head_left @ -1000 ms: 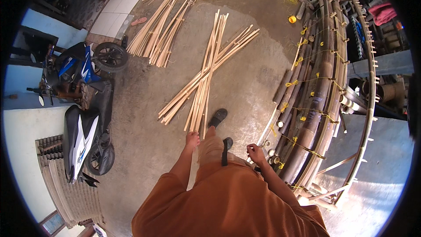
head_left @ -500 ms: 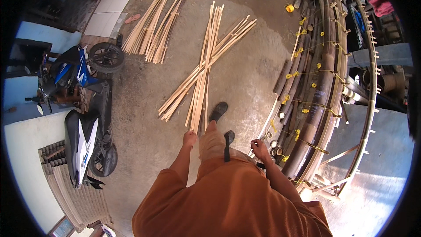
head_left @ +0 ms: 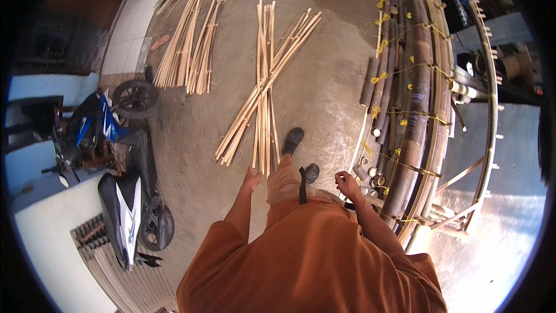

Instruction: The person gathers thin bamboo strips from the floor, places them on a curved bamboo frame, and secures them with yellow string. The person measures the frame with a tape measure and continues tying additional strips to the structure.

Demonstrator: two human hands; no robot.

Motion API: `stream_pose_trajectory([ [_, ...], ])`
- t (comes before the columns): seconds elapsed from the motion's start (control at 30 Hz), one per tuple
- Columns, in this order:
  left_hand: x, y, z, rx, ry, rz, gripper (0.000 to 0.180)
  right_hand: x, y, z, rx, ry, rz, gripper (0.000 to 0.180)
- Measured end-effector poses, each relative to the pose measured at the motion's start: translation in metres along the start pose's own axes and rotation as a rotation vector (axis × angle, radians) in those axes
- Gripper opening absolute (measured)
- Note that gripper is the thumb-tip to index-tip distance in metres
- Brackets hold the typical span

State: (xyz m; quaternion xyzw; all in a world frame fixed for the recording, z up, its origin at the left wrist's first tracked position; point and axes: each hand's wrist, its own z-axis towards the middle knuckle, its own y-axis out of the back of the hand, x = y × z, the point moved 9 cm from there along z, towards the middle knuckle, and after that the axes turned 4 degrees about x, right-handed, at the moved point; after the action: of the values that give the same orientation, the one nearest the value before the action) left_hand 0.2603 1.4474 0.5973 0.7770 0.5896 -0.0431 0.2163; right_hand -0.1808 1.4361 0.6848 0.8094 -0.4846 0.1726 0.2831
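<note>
Standing over a bare concrete floor (head_left: 324, 98), the person looks down at a long rack of tied bamboo poles (head_left: 414, 110) curving away on the right-grip side, and two parked motorbikes (head_left: 124, 197) well off on the left-grip side. Ahead of both grips lies a crossed bundle of split bamboo strips (head_left: 263, 90), its near ends just beyond the left hand (head_left: 252, 178); a second, larger heap of strips (head_left: 188, 40) lies farther off, ahead and to the left.

Left grip: open, fingers loose, holding nothing, close above the bundle's near ends. Right hand (head_left: 347, 184): half curled, apparently empty, just beside the cut pole ends at the foot of the rack.

Those strips look light, thin and springy, likely splintery along the edges; a hold near the middle of the length should keep them from drooping.
</note>
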Motion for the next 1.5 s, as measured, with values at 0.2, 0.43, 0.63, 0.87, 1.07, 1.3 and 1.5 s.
stream_pose_trajectory([
  [0.2, -0.034, 0.002, 0.019, 0.058, -0.108, -0.019, 0.069, -0.005, 0.006, -0.004, -0.140, 0.090, 0.023, 0.033],
  [0.43, -0.152, -0.045, 0.073, 0.236, -0.279, 0.192, 0.045, 0.040, 0.054, -0.081, -0.430, 0.178, 0.311, 0.030],
  [0.63, -0.358, -0.192, -0.081, 0.539, -0.593, 0.404, 0.029, 0.031, 0.081, -0.211, -0.965, 0.095, 0.552, 0.033],
  [0.87, -0.431, -0.429, -0.371, 1.238, -1.415, 0.528, 0.021, -0.001, 0.083, -0.337, -1.759, -0.302, 0.109, 0.035],
  [1.07, -0.347, -0.599, -0.460, 1.155, -1.586, 1.254, 0.043, -0.012, 0.106, -0.304, -1.512, -0.430, 0.059, 0.020],
  [1.3, -0.243, -0.650, -0.456, 0.976, -1.135, 2.293, 0.040, 0.031, 0.104, -0.366, -1.731, 0.420, 0.488, 0.008],
  [1.5, -0.238, -0.635, -0.484, 1.484, -0.573, 1.458, 0.006, 0.025, 0.145, -0.426, -1.507, 0.497, 0.745, 0.019],
])
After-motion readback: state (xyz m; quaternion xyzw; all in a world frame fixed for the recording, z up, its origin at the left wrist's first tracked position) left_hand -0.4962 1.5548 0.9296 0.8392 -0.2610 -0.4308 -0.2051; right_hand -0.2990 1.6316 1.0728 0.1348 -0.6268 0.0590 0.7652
